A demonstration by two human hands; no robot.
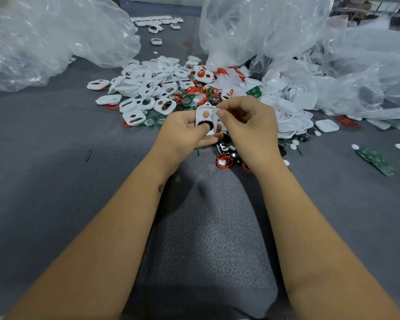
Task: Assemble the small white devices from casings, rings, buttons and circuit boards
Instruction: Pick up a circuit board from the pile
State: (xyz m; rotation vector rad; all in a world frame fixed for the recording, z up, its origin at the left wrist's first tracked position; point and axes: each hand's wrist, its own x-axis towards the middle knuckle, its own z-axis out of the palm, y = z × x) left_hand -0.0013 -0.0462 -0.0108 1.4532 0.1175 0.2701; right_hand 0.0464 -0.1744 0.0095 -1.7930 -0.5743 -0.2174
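Two bare arms reaching out over a grey worktop (44, 181).

In the left hand (185, 130): a small white casing (206, 116), held upright between both hands, above the worktop. Fingers curled under it, thumb pressed on a black button (204, 124) in the lower hole. A bit of red around that button. An upper round hole, still open.

Right hand (247, 116) just beside the casing, touching its top right edge. Thumb and first finger pinched on that edge. Left grip closed round the casing, right grip pinching the same casing.

Behind the hands, a big heap of white casings (146, 86) with holes in them. Mixed in: red rings (198, 90) and green circuit boards (254, 91). To the right, a pile of plain white back covers (293, 107). One white cover (326, 125) lying flat, apart from the pile.

Right under the hands, black buttons (236, 158) and a red ring (224, 160) with a small white disc inside. Two more green circuit boards (376, 160) lying far right, with little white discs (399, 146) near them.

Big clear plastic bags: one at the far left (51, 38), others at the back and right (275, 31). Far back, a small row of white devices (157, 20), too small to tell much.
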